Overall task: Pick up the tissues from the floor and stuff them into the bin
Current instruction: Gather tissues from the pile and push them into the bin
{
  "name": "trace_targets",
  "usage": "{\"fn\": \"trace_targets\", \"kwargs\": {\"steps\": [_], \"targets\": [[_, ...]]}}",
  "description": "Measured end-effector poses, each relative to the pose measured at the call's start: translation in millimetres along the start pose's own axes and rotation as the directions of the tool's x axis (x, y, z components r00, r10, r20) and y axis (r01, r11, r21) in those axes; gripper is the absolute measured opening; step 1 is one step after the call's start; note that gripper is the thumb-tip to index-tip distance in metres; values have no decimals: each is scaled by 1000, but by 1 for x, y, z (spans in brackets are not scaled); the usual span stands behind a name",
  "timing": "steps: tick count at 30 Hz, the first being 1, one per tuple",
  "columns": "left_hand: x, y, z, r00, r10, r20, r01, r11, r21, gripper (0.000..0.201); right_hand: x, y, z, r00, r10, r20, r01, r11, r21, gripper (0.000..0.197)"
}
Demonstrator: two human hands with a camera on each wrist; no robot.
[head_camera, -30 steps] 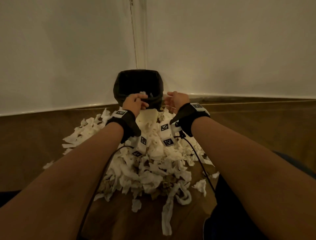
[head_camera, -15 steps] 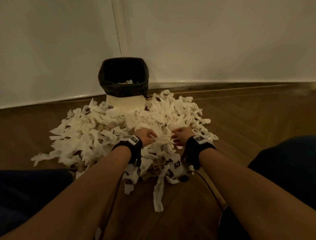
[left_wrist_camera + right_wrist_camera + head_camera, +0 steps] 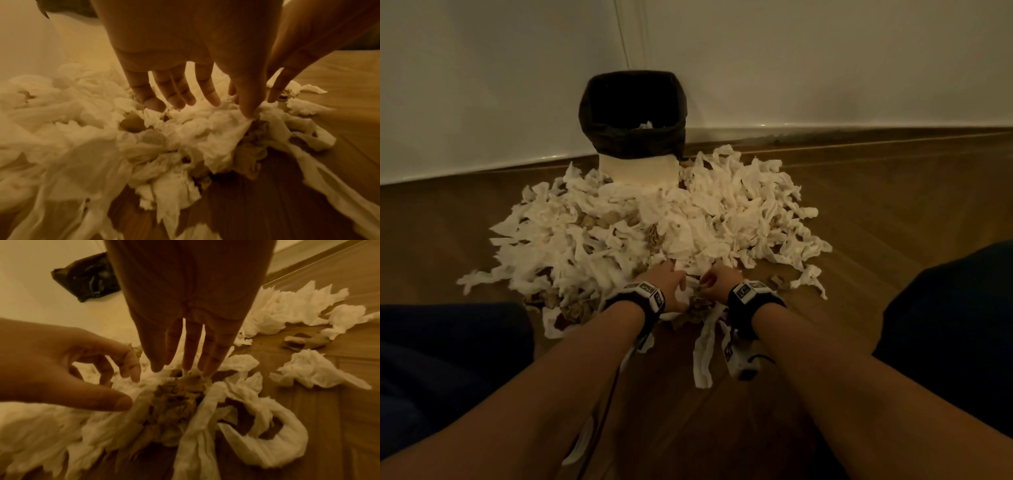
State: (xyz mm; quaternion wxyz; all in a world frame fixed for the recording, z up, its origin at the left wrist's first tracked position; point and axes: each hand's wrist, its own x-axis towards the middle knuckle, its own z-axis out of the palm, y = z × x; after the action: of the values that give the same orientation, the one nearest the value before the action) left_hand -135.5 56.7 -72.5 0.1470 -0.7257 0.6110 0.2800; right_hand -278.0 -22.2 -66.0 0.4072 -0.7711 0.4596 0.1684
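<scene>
Two pale walls are meeting in a corner, a dark skirting strip running along their foot. A brown wood floor is lying under dim, warm light.

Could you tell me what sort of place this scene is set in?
Probably a room corner indoors: a wooden floor meets plain pale walls, where a bin with a black liner stands behind a pile of tissues.

wooden floor, white wall, brown scraps
</scene>
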Motion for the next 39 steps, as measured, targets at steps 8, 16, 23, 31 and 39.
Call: {"fn": "trace_targets", "kwargs": {"steps": [8,16,23,31,39], "targets": [[-4,-2,28,998,-39,-50,43,995,94,62,9,6,28,997,69,39,-59,973,-225,59],[0,4,33,998,-59,-23,59,998,2,42,16,10,44,1000,8,-7,-9,956,-292,56],[8,5,20,999,-42,-13,41,998,-47,33,21,11,36,997,-23,-67,19,998,-60,42],[-2,-14,-8,927,-270,-259,131,883,-451,47,8,13,8,984,157,-88,-37,651,758,42],[-19,-16,-45,847,-490,-205,157,600,-784,26,-26,0,-28,998,53,31,-23,-148,989,37]]}}
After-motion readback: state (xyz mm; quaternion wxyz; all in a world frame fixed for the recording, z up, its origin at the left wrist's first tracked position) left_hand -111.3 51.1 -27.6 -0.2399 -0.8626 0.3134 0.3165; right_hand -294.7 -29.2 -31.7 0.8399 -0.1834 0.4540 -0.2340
